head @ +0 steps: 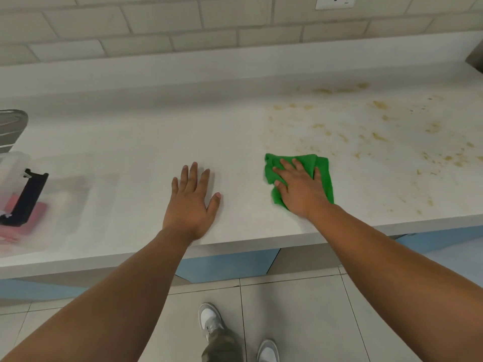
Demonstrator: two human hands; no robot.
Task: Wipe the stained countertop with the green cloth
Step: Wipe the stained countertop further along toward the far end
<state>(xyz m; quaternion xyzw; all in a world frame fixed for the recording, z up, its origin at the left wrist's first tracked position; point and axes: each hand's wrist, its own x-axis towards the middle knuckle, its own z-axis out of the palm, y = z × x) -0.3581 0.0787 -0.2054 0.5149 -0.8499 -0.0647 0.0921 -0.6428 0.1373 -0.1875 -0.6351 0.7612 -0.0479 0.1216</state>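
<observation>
Two bare arms reach out from the bottom of the picture, the left arm (104, 296) and the right arm (392, 257). Below them are two grey and white shoes (209, 318) on a floor (300, 309) of big pale tiles. The left hand (190, 197) lies flat on the white countertop (156, 142), palm down. Its fingers are straight and a little spread, the thumb sticks out to the side, and it holds nothing. The right hand (298, 189) presses flat on the green cloth (322, 168), with its fingers spread open on top of it. The green cloth is crumpled and lies on the countertop near the front edge, to the right of the left hand and apart from it. Brown stains (379, 137) dot the countertop to the right of the cloth and behind it, all the way to the back. Around the left hand the countertop is plain white. Far to the left sits a blurry clear box (60, 205) with a black thing (28, 197) and something pink (39, 215) showing through it. Behind the box is a grey thing (13, 126) that I cannot make out. Blue cupboard fronts (222, 265) show under the countertop. At the back is a wall (156, 19) of pale tiles, with a white socket (335, 1) at the top.
</observation>
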